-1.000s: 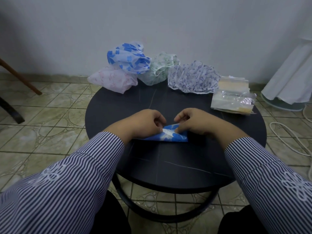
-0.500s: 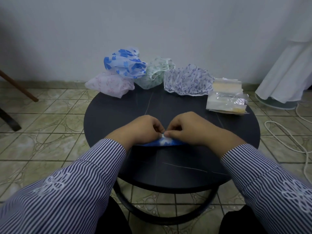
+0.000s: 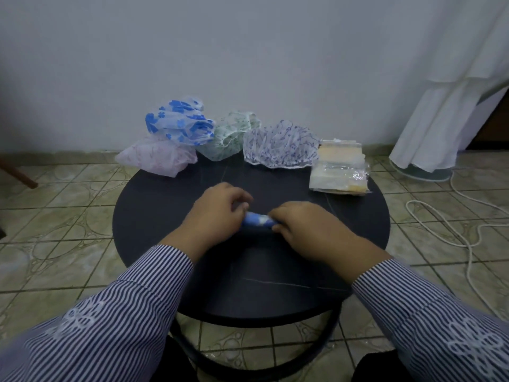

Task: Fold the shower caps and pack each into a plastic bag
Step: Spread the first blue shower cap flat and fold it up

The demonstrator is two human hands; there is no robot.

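Both hands, left hand (image 3: 217,209) and right hand (image 3: 300,227), pinch a folded blue shower cap (image 3: 257,219) between their fingertips on a round dark table (image 3: 165,216). Beyond the fingers lie four unfolded caps and stacked plastic bags (image 3: 338,172); tiled floor (image 3: 55,216), pale wall.

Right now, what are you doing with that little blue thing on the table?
A person in striped sleeves is folding a blue shower cap down small on the round black table. The left hand and right hand each grip one end of it. Four more caps wait unfolded at the back: pink, blue-flowered, green and purple-patterned. The stack of plastic bags lies untouched to the right of them.
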